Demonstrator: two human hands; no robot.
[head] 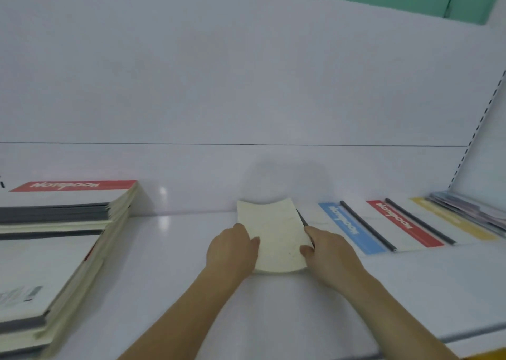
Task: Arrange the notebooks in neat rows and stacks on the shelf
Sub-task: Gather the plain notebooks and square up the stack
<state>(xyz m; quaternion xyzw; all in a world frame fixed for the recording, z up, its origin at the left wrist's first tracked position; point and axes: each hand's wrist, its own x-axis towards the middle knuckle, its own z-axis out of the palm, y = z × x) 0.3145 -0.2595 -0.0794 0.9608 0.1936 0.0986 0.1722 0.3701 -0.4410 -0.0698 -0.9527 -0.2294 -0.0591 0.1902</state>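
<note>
A stack of notebooks (273, 231) stands on edge in the middle of the white shelf (169, 264), cream page edges facing up, dark spines on its right side. My left hand (232, 247) grips its left side and my right hand (325, 253) grips its right side, thumbs over the top. Lying flat to the right is a row of overlapping notebooks: one with a blue band (347, 228), one with a red band (402, 224), one with a yellow band (454, 220).
A tall, uneven pile of notebooks (54, 236) with a red-banded cover on top fills the left end of the shelf. More notebooks (476, 209) lie at the far right by the slotted upright (476, 129). The shelf's front edge (479, 332) runs at lower right.
</note>
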